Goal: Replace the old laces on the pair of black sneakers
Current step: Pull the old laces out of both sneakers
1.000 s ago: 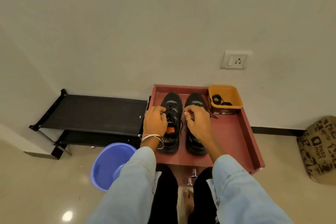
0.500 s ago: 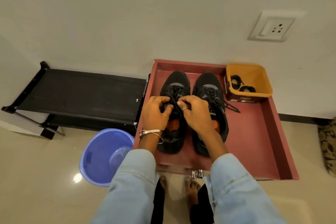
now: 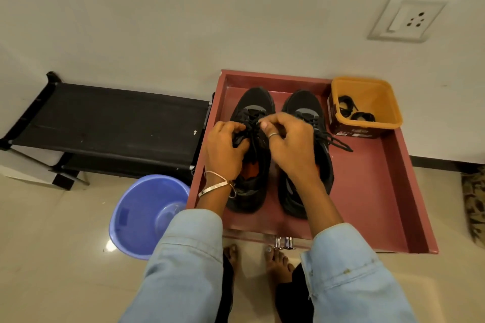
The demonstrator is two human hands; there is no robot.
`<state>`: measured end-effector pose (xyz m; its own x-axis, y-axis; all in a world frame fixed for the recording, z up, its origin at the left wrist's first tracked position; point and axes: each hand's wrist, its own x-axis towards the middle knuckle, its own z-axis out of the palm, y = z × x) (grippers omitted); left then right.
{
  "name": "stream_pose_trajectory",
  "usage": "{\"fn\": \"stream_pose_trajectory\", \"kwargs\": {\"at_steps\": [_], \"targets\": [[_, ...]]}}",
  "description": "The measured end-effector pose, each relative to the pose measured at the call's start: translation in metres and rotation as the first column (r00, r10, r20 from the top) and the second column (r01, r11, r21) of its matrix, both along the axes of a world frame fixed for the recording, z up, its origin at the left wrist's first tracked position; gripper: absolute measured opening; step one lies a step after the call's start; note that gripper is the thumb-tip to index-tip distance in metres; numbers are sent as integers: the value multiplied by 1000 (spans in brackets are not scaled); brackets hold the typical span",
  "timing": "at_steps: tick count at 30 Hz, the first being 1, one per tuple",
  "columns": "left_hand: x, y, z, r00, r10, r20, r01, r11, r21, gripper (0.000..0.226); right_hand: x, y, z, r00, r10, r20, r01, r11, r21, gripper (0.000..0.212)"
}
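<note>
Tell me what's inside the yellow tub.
The yellow tub holds two coiled bundles of black laces on its floor. Whether anything lies beneath the coils cannot be seen.

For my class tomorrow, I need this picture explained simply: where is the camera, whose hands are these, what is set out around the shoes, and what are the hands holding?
There is no machine here. The camera sits on a person's head and looks down at their own two hands. A red tray lies on the floor against the wall. In it stand two black sneakers side by side, the left sneaker and the right sneaker, plus an orange tub with coiled black laces inside. Both hands work on the left sneaker: the left hand and the right hand each pinch its black lace with curled fingers. A purple bucket and a low black rack stand to the left of the tray.
</note>
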<state>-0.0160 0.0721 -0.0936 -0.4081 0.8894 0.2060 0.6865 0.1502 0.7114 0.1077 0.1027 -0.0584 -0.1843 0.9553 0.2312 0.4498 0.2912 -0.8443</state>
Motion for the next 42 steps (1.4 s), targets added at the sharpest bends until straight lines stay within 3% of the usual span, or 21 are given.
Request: {"fn": "stream_pose_trajectory", "kwargs": {"at_steps": [1, 2, 4, 5, 6, 7, 8, 9, 10, 11, 12, 14, 17, 21, 24, 26, 29, 33, 38, 39, 42], "targets": [[0, 0, 0, 1000, 4, 2, -4, 1000, -3, 26, 1, 1, 10, 977, -27, -212, 13, 998, -66, 15], [0, 0, 1, 1000, 6, 7, -6, 1000, -5, 26, 3, 2, 22, 876, -55, -479, -15, 990, -142, 17], [0, 1, 2, 1000, 10, 18, -10, 1000, -13, 25, 13, 5, 49, 458, -110, -882, -174, 962, -210, 18], [-1, 1, 3, 1000, 7, 18, -7, 1000, -19, 24, 18, 8, 59, 292, -118, -949, -224, 956, -188, 19], [-1, 2, 3, 1000, 0, 13, 0, 1000, -21, 24, 21, 11, 65, 201, -112, -973, -242, 957, -161, 18], [-2, 2, 3, 1000, -9, 8, 9, 1000, -24, 23, 21, 13, 66, 187, -105, -977, -239, 959, -149, 18], [-3, 3, 4, 1000, -16, 5, 16, 999, -28, 22, 17, 15, 63, 248, -104, -963, -214, 964, -159, 17], [-4, 4, 4, 1000, -17, 5, 17, 999, -29, 22, 12, 14, 57, 407, -104, -907, -153, 972, -180, 16], [-6, 4, 3, 1000, -19, 6, 19, 999, -27, 23, 6, 14, 48, 639, -97, -763, -65, 982, -180, 13], [-7, 4, 3, 1000, -26, 4, 26, 999, -22, 24, 2, 15, 36, 851, -95, -516, 19, 988, -150, 9], [-7, 4, 3, 999, -40, -6, 40, 999, -17, 26, 0, 17, 24, 967, -87, -239, 63, 992, -106, 5], [-6, 5, 4, 998, -58, -23, 58, 998, -4, 28, -1, 20, 6, 978, -54, 199, 71, 994, -79, 14], [-4, 6, 5, 999, -35, 6, 35, 999, 21, 22, -2, 18, 2, 858, -64, 510, 102, 994, -47, 30], [-2, 9, 8, 985, 32, 171, -35, 999, 12, 15, 0, 17, 17, 906, -98, 412, 79, 995, 63, 28], [-1, 10, 11, 905, 38, 425, -16, 998, -55, 24, -5, 17, 15, 833, 141, 535, -104, 990, -99, 34], [-2, 13, 9, 840, 51, 541, 10, 994, -109, 28, -10, 17, 5, 788, 194, 584, -115, 979, -171, 38], [-1, 19, 15, 704, 126, 699, 23, 980, -200, 35, -11, 18, -3, 925, 108, 364, -60, 988, -143, 17], [-2, 24, 30, 455, 223, 862, -81, 974, -209, 41, -10, 18, -5, 966, 78, 246, -27, 979, -203, 10], [-27, 18, 40, -29, -87, 996, -294, 953, 74, 27, -8, 18, -7, 971, 70, 230, -15, 972, -234, 17], [-30, 17, 41, -39, -160, 986, -342, 930, 137, 21, -8, 19, -7, 972, 69, 224, -13, 970, -242, 18], [-35, 14, 39, 72, -181, 981, -421, 886, 194, 14, -6, 19, -5, 984, 54, 170, -2, 957, -289, 20]]}}
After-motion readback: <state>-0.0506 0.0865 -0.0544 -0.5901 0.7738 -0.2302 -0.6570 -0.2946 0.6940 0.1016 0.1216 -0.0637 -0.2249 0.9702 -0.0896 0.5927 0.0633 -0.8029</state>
